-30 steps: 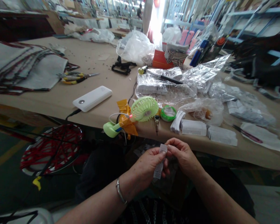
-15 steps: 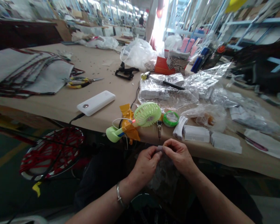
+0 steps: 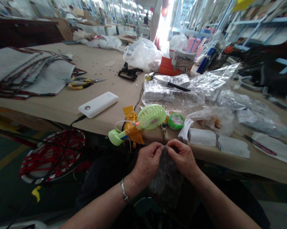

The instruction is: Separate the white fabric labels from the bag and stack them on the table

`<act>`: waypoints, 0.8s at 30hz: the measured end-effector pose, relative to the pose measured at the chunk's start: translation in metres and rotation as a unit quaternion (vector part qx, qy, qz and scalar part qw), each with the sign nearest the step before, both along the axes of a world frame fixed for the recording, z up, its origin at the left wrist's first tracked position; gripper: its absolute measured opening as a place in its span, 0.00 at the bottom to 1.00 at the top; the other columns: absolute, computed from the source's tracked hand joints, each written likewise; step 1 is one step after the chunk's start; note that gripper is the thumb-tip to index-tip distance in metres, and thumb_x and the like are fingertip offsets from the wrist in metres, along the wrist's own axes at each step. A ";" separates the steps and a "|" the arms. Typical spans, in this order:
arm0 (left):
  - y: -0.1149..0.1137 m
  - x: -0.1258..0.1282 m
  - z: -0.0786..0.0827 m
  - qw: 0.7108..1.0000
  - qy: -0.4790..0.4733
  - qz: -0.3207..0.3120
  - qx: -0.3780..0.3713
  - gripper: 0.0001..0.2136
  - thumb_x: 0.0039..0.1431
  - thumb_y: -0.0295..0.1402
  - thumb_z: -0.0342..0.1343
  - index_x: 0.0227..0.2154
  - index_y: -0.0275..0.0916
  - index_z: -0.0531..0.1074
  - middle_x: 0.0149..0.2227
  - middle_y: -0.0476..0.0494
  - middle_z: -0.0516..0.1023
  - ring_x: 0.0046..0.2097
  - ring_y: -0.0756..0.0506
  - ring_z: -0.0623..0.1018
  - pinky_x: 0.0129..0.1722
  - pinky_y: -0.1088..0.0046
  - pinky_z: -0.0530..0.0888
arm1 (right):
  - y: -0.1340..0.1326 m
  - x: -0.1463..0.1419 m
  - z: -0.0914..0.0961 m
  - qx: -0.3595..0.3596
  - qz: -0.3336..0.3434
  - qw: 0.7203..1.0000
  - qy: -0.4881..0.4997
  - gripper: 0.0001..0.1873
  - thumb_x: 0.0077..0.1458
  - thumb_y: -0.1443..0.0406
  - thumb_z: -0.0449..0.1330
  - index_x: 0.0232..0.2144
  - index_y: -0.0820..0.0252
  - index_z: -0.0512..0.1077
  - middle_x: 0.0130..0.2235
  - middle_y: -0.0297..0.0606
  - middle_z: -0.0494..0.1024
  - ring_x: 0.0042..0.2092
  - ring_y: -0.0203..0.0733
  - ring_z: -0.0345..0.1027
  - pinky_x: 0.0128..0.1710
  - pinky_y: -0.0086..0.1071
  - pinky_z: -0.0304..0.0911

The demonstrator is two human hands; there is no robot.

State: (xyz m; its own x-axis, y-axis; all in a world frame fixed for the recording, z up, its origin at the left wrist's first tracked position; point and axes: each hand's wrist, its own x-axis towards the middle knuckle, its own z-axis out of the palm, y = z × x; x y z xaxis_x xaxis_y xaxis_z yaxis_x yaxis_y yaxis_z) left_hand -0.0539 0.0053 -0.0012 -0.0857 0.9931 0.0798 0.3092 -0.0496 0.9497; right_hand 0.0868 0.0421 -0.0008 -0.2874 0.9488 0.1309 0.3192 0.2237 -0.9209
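- The left hand [image 3: 145, 163] and the right hand [image 3: 182, 157] are held close together just in front of the table edge. Each one is closed in a pinch, thumb against forefinger, on the top edge of a clear plastic bag [image 3: 168, 184], and the fingertips of the two hands are almost touching.
- The table [image 3: 62, 105] — a wide tan surface — is seen beyond the hands.
- A round basket of red cord [image 3: 50, 156] is placed low on the left, well apart from both hands.
- The clear plastic bag hangs down from the pinch, so its long axis runs from the hands toward the lap. It lies below the hands and is shared equally by them; what is inside cannot be told.
- A white power bank [image 3: 97, 104] is laid on the table, far on the left.
- A green fan [image 3: 151, 116] is fixed at the table edge, just beyond the left hand.
- Stacks of white labels [image 3: 202, 136] are set at the edge — nearer to the right hand.
- A green tape roll [image 3: 175, 121] is found between the fan and the labels.
- A bracelet [image 3: 123, 190] is worn on the left wrist.
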 end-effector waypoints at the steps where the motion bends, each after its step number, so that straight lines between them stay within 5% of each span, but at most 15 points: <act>1: 0.000 0.000 0.000 1.000 -0.001 0.000 0.002 0.08 0.58 0.33 0.49 0.29 0.37 0.72 0.25 0.51 0.73 0.28 0.53 0.71 0.29 0.80 0.66 | 0.001 0.000 0.000 0.003 -0.001 1.000 0.000 0.06 0.50 0.65 0.56 0.25 0.62 0.69 0.23 0.29 0.67 0.26 0.31 0.59 0.27 0.24 0.56; 24: 0.003 0.000 -0.001 0.999 0.025 0.006 0.022 0.09 0.58 0.33 0.48 0.26 0.37 0.71 0.23 0.52 0.71 0.27 0.53 0.69 0.28 0.80 0.65 | -0.003 0.000 -0.001 0.045 -0.007 0.999 -0.024 0.07 0.53 0.64 0.56 0.27 0.61 0.70 0.24 0.30 0.71 0.27 0.33 0.64 0.28 0.24 0.60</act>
State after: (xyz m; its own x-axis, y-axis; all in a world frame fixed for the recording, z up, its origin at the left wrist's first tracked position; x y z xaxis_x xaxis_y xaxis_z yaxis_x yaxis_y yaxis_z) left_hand -0.0538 0.0079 -0.0023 -0.0929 0.9875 0.1274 0.3578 -0.0864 0.9298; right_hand 0.0864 0.0390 -0.0014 -0.2820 0.9380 0.2016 0.3658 0.2993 -0.8813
